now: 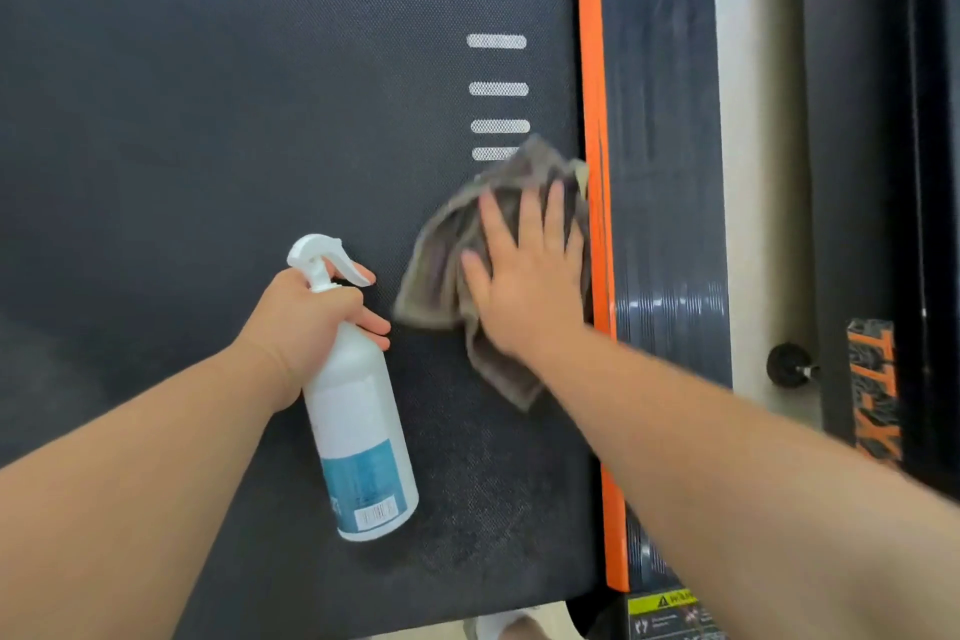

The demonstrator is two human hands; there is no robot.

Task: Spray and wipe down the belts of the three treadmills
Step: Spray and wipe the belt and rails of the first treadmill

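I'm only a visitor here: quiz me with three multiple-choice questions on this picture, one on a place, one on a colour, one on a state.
1. Where is the cloth? A) on the belt, near its right edge B) on the floor C) on a shelf
2. What colour is the strip beside the belt? A) green B) orange C) white
3. What is the left hand doing? A) gripping the bottle B) lying flat C) hanging idle

Answers: 1 A, it lies on the belt under the right hand; 2 B, the strip is plainly orange; 3 A, its fingers curl round the bottle's neck.
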